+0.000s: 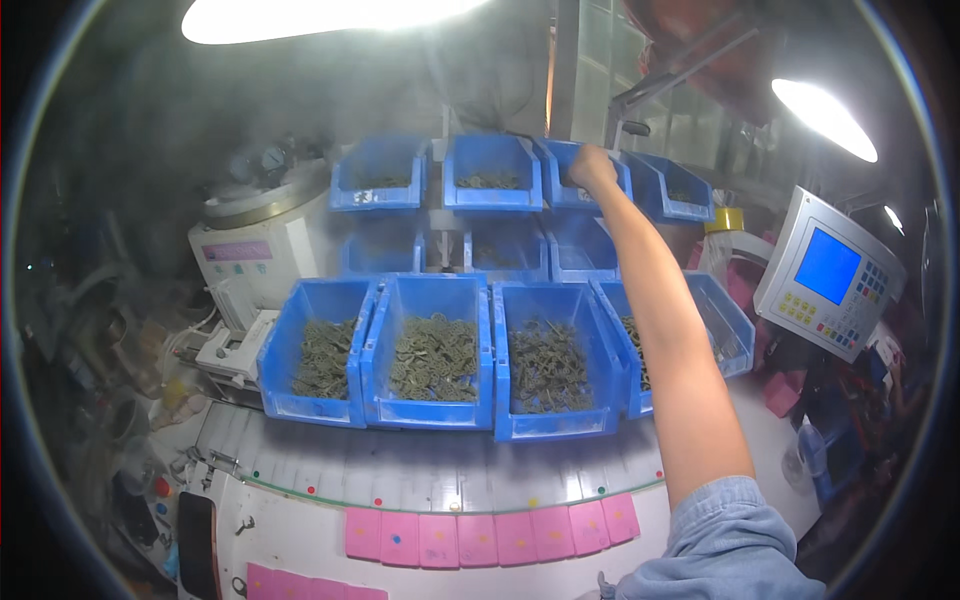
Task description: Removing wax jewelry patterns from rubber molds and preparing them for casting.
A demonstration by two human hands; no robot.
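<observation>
My right arm stretches across the bench to the top row of blue bins. At its end my right hand [592,168] reaches down into the third blue bin [584,197] from the left. The fingers point into the bin and are hidden, so what they touch or hold does not show. Beside that bin stand another top-row bin [492,197] with small grey-green pieces [487,181] on its left and a tilted blue bin [688,211] on its right. My left hand is out of view.
Large front bins [428,414] hold heaps of grey-green pieces. Pink cards [478,541] line the white table before them. A white machine [250,260] stands left, a control panel with a blue screen [828,265] right. A phone [197,545] lies lower left; lamps [825,120] hang above.
</observation>
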